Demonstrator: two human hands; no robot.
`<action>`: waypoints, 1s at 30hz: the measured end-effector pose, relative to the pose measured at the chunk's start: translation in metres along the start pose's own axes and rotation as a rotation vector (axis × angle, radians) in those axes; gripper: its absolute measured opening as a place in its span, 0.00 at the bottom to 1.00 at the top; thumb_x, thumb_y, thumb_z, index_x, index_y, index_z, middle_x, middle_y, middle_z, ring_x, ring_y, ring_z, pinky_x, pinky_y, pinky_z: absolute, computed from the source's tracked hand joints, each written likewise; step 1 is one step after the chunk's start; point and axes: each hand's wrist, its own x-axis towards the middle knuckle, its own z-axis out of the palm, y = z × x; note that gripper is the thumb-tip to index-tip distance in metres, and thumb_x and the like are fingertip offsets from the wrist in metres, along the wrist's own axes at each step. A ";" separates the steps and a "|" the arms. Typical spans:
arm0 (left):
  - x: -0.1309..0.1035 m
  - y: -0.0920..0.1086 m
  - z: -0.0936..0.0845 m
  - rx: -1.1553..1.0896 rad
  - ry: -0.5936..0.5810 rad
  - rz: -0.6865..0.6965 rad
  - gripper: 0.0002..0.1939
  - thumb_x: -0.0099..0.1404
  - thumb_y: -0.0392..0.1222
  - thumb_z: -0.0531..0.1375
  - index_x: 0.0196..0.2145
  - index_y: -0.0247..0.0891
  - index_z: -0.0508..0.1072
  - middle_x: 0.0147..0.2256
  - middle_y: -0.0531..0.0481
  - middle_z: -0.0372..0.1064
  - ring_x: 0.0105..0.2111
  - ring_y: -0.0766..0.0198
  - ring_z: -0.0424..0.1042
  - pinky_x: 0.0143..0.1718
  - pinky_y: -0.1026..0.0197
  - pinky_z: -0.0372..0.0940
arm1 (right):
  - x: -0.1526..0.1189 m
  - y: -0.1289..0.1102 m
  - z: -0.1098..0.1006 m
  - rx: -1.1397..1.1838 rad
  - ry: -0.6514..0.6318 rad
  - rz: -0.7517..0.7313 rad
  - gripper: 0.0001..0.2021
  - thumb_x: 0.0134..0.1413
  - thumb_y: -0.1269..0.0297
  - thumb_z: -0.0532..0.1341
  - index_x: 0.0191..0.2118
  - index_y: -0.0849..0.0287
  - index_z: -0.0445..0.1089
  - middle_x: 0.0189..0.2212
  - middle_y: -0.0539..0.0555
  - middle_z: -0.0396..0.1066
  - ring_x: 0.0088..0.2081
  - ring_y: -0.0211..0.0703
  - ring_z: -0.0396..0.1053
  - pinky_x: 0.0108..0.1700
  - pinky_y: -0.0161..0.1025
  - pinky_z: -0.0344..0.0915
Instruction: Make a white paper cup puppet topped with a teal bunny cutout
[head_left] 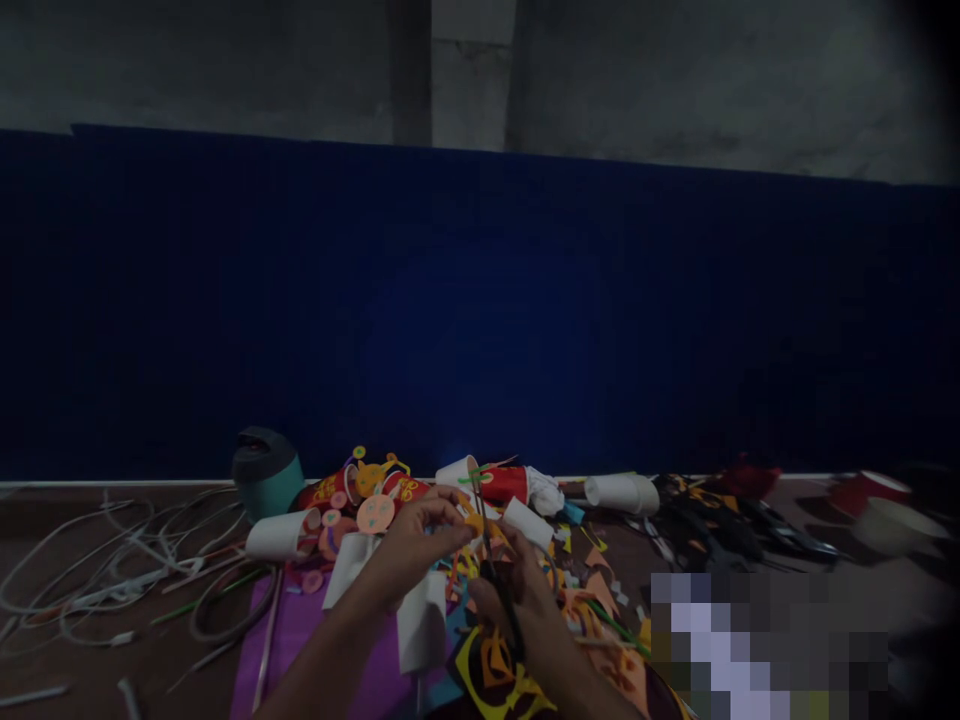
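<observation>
My right hand is closed around the dark handles of a pair of scissors, whose blades point up and away from me. My left hand pinches a small orange paper piece right beside the blades. Whether the blades touch the paper I cannot tell. Beneath both hands lie a white paper cup, yellow cut-out paper and many coloured scraps. Beyond the left fingers is a round peach paper face.
A teal and dark container stands at the back left, near tangled white cables. Purple paper covers the near left. White cups and a dark pile of tools lie to the right. A blue panel rises behind.
</observation>
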 end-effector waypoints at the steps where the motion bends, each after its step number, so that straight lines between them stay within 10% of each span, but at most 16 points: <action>1: 0.000 0.001 -0.001 0.014 -0.018 0.006 0.09 0.53 0.43 0.66 0.22 0.37 0.73 0.45 0.45 0.63 0.45 0.56 0.65 0.44 0.59 0.61 | -0.001 -0.001 0.000 -0.007 0.007 -0.002 0.35 0.44 0.56 0.68 0.56 0.58 0.53 0.20 0.44 0.61 0.21 0.35 0.57 0.24 0.32 0.56; 30: 0.004 -0.003 -0.011 0.098 0.059 -0.034 0.12 0.53 0.48 0.64 0.22 0.36 0.72 0.46 0.42 0.63 0.42 0.57 0.67 0.41 0.59 0.64 | -0.004 -0.005 0.007 0.026 0.034 0.086 0.37 0.41 0.52 0.68 0.54 0.60 0.52 0.13 0.38 0.53 0.15 0.29 0.46 0.18 0.29 0.43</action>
